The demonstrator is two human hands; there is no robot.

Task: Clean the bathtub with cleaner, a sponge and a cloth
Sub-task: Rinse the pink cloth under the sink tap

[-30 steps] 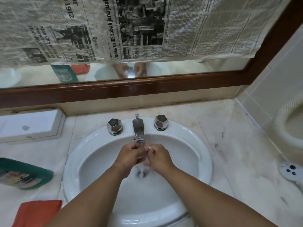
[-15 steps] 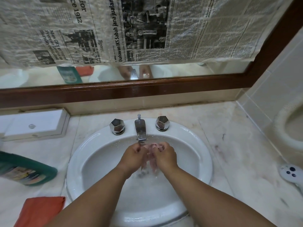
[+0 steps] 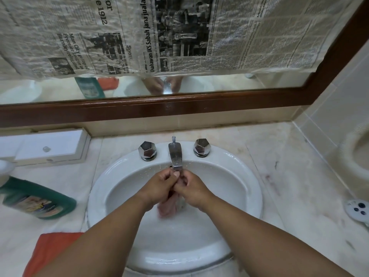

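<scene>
Both forearms are reaching in from the near edge of the counter (image 3: 289,176) and converging over the middle of the white sink (image 3: 243,174), which is filling the counter's centre from near edge almost to back edge. The left hand (image 3: 159,186) and right hand (image 3: 192,189) are touching each other just below the tip of the chrome spout (image 3: 175,154), wrists lowered inside the bowl, knuckles up. The fingers of both hands are curling inward and together, each hand pressing against the other; a pinkish blur beneath them is too smeared to identify.

2 faceted chrome knobs are flanking the spout on the sink's back rim, 1 on the left (image 3: 147,150) and 1 on the right (image 3: 202,147), both well apart from the hands.

The green cleaner bottle (image 3: 38,198) is lying on its side near the counter's left edge, just beside the sink's left rim. The orange cloth (image 3: 52,250) is lying at the near left corner, partly under the left forearm. A white box (image 3: 52,146) is sitting in the back left corner.

Right of the sink, marble is stretching to the tiled wall, with a round white fitting (image 3: 357,209) near the right edge. Along the back edge the brown mirror frame (image 3: 159,108) is rising, newspaper (image 3: 179,33) hanging over the glass
</scene>
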